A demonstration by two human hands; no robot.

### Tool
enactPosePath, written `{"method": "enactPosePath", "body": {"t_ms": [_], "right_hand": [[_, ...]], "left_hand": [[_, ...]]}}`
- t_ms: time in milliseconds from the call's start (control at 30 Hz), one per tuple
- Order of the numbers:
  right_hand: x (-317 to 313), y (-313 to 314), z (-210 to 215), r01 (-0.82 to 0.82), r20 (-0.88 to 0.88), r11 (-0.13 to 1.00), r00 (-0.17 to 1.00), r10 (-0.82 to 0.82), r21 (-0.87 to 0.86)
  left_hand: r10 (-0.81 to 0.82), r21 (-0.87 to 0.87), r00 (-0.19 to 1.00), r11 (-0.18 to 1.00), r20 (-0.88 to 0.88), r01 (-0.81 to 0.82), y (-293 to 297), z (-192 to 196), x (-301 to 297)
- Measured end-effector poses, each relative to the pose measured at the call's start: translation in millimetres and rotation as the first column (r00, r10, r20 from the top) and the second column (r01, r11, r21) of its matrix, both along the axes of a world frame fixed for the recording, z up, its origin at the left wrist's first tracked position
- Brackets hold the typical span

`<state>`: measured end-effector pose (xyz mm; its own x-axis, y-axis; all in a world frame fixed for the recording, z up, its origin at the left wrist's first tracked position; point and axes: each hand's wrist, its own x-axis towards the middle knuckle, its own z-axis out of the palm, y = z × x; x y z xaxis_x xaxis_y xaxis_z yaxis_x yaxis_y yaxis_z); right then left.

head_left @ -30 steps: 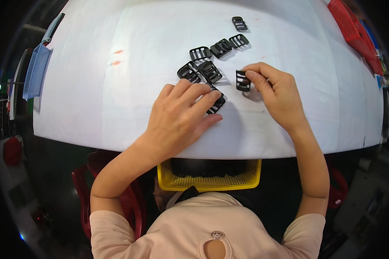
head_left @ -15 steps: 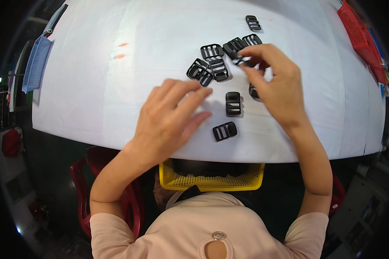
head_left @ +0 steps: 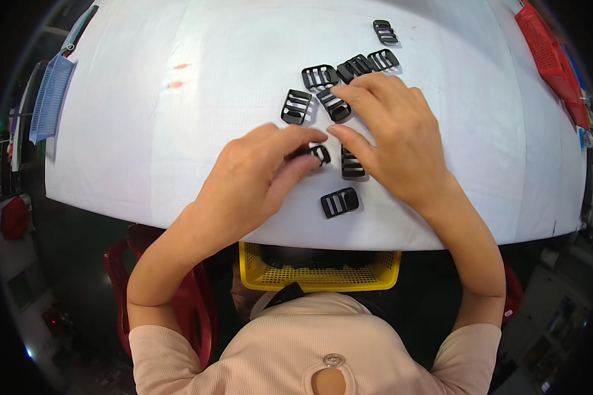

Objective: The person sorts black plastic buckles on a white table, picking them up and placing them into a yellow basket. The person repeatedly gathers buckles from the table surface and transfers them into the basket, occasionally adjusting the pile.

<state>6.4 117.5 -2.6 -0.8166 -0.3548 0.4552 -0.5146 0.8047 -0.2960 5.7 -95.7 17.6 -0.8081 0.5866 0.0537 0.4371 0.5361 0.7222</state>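
Several black plastic ladder-lock buckles lie on the white tabletop. My left hand (head_left: 260, 168) is closed, with thumb and forefinger pinching one buckle (head_left: 320, 155) by its end; the fingers cover part of it. To the right, my right hand (head_left: 398, 138) is open, thumb and forefinger apart and nothing seen between them. Its forefinger tip reaches the edge of a tilted buckle (head_left: 336, 106); contact is unclear. Under that hand's thumb side a buckle (head_left: 352, 164) is partly hidden. Another buckle (head_left: 340, 203) lies nearer me, and one more buckle (head_left: 296, 106) lies beyond my left hand.
Farther off lie a wide buckle (head_left: 319, 77), two touching buckles (head_left: 356, 68) and a lone buckle (head_left: 385, 31). A yellow basket (head_left: 319, 286) sits below the table's front edge. A blue basket (head_left: 51, 99) stands at the left edge, a red basket (head_left: 550, 62) at the right.
My left hand has moved right and taken a buckle from the left pair. My right hand has shifted left and nearer, and the black piece it pinched no longer shows in its fingers.
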Motion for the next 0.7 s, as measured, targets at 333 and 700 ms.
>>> {"method": "enactPosePath", "body": {"t_ms": [333,700], "right_hand": [[3.4,13.1,9.3,0.026,0.088,0.999,0.996,-0.022,-0.046],[44.5,11.1,24.4,-0.132,-0.124,0.977,0.986,0.113,-0.166]], "left_hand": [[0.034,-0.059,0.898,0.996,-0.440,-0.066,1.6,-13.0,-27.6],[-0.068,0.418,0.735,0.856,0.675,-0.305,19.4,13.5,1.9]]}}
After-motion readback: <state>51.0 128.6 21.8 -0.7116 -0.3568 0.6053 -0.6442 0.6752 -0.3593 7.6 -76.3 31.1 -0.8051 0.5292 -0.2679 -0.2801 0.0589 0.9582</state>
